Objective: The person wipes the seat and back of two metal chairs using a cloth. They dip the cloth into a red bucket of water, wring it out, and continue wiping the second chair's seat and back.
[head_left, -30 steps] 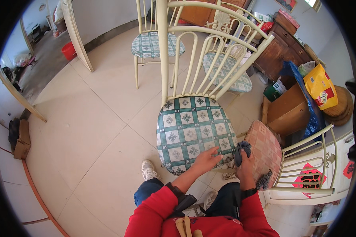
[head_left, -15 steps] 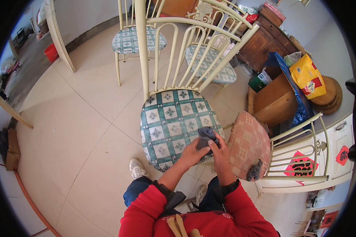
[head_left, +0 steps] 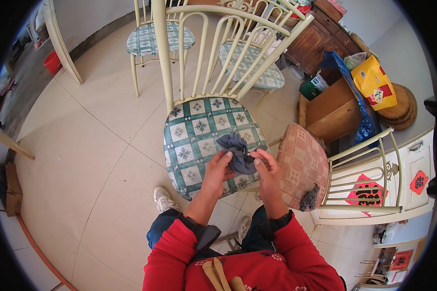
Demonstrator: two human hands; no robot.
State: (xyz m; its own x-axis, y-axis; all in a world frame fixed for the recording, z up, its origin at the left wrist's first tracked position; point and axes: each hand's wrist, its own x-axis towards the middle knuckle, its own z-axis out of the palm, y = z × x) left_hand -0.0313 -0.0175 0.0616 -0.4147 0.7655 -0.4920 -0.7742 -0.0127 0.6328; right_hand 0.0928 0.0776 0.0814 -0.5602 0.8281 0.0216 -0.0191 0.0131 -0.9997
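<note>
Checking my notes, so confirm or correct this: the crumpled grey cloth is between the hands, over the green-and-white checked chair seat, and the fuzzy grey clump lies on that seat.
Wrong seat: in the head view, the fuzzy grey clump lies on the pink checked chair seat. The crumpled grey cloth is between the left hand and right hand, over the green-and-white checked seat.

Pale beige tiled floor point(head_left: 97, 160), thin dark joints; standing on it, one cream metal chair with rounded green-and-white checked seat point(head_left: 194, 140). Pink checked chair seat point(head_left: 301, 162): one dark grey shaggy clump point(head_left: 310, 198) near its edge.
</note>
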